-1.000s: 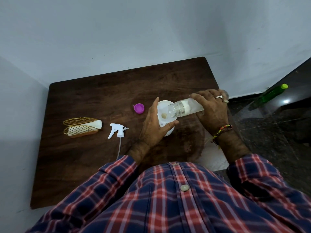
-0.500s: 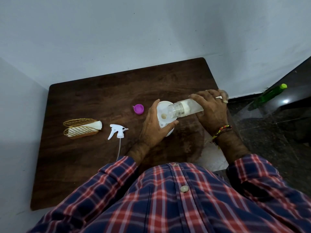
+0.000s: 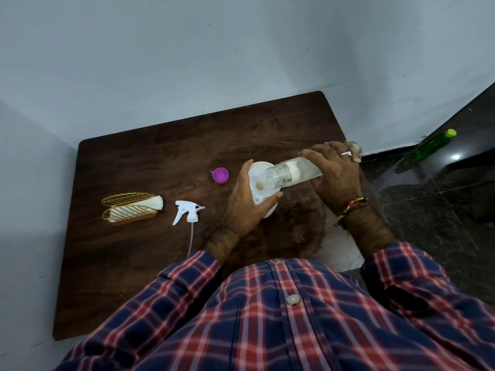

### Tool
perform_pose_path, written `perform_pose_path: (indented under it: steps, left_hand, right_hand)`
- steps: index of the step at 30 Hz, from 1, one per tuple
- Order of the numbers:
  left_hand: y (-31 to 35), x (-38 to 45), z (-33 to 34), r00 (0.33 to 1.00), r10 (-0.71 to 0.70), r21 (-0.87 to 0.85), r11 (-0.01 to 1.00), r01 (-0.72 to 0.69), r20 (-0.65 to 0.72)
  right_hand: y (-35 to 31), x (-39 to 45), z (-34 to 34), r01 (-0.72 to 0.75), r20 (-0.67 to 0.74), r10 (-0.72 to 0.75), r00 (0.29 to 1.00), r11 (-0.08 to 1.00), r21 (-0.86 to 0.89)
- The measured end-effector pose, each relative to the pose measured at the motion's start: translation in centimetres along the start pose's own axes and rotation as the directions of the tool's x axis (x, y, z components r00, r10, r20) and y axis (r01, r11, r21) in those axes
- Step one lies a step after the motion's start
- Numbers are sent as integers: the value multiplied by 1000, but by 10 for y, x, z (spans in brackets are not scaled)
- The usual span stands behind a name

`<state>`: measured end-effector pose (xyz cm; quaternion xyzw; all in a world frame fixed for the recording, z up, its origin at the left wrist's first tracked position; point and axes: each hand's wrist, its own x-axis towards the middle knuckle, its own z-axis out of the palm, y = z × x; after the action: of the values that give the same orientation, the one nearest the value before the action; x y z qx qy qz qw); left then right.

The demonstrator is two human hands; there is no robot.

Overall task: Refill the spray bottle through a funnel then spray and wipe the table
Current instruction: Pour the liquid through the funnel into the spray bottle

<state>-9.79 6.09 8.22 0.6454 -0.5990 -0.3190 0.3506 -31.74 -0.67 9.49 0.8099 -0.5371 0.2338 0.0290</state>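
No text, label, brand, number or sign can be read anywhere in this view (the clear bottle [image 3: 294, 172] tipped over the funnel shows only a pale blank band).

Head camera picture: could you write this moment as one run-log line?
step: refilling | right hand: grips tilted clear plastic bottle, mouth over white plastic funnel | left hand: steadies funnel | white trigger sprayer: off, on brown wooden table
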Motion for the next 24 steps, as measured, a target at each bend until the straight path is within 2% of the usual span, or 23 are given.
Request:
perform_pose_path:
  steps: [16,24]
  left_hand:
    - [1,1,1,1000,0,-18,1000,1,18]
    - [3,1,-1,1000,-2,-35,999,3,14]
  right_hand:
    - [-3,2,-4,-7,8,7,1000,1000,4]
    - [-5,1,-3,-1,-38,0,999,1000,-23]
